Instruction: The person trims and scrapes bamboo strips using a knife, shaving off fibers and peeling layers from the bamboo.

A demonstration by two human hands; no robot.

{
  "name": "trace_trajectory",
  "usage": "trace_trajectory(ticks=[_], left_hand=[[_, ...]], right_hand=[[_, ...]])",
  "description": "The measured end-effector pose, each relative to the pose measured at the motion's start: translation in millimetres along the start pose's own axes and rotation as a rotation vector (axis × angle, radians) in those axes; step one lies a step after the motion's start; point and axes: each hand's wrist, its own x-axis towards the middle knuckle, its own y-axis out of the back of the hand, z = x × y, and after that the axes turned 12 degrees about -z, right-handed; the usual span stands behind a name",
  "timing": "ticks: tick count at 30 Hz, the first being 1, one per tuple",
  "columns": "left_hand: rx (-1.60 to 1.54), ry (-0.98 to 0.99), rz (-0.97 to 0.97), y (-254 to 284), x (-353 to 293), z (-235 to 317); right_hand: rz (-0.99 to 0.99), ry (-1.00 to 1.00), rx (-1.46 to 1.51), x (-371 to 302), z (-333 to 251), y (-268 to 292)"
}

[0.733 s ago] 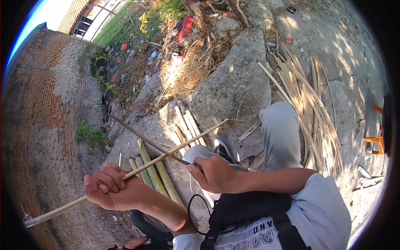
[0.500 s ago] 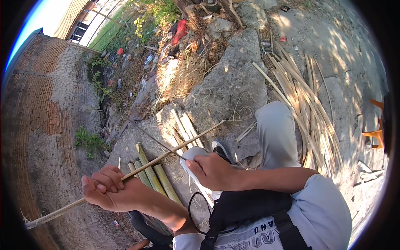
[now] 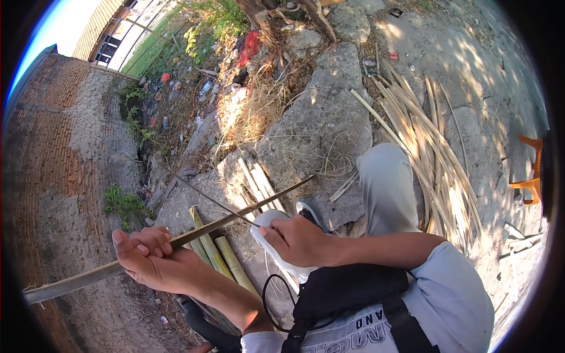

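Note:
My left hand is closed round a long bamboo strip, its broad dark greenish face turned up. The strip runs from the lower left, past my fist, to a tip above the rock. In my closed right hand is a long thin dark blade, which points up and to the left. Blade and strip cross between my hands, just left of my right fist; its handle is hidden in my fingers. Below the strip lie several green bamboo poles, and pale split pieces lie beyond it.
A large pile of pale bamboo strips lies on the ground to the right. A brick wall stands at the left. Ahead are a rock slab, dry grass and litter. An orange plastic chair shows at the right edge.
The bamboo strip has turned in my left hand: its pale narrow side showed before, its broad dark face now. Both hands keep their grips and have barely moved.

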Motion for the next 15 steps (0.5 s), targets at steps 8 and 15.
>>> trace_trajectory(ticks=[8, 15], left_hand=[[-0.124, 0.084, -0.378, 36, 21, 53], [-0.138, 0.093, -0.258, 6, -13, 31]], right_hand=[[0.035, -0.007, -0.016, -32, -7, 27], [0.088, 0.109, 0.021, -43, -23, 6]])
